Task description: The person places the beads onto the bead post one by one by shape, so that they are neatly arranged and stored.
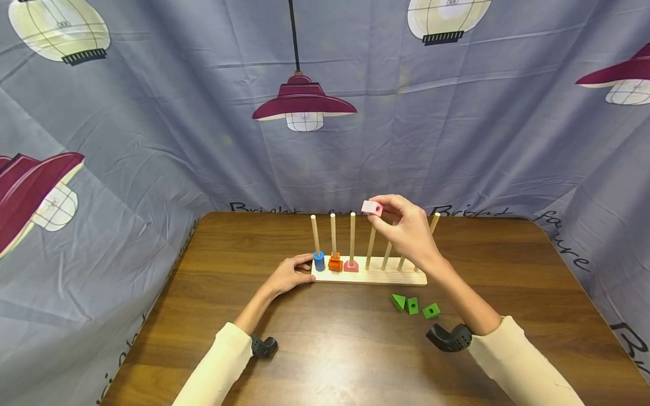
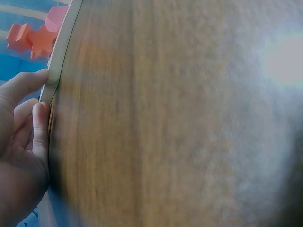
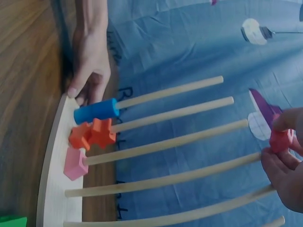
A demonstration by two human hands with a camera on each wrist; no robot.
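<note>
Right, clock centred on the peg board [image 1: 378, 278], head view: right hand [image 1: 406, 226] at 1, thumb and fingers pinching the pink block [image 1: 369, 208] at 12, near the tip of the fourth peg [image 1: 370, 248] counting from 9; contact can't be told. Left hand [image 1: 289, 275] at 9, thumb and fingers clamped on the board's end.

Likely risk: block's hole faces about 3 while the peg stands up, so lowering it unturned would probably catch the tip. Sideways push could skew the board if the left grip is light.

Views: head gets the hole plus three green blocks [image 1: 413, 306] at 4; right wrist shows no hole, only a green corner at 8. Left wrist resolves an orange piece [image 2: 43, 42] as a star, but misses the pinched block.
</note>
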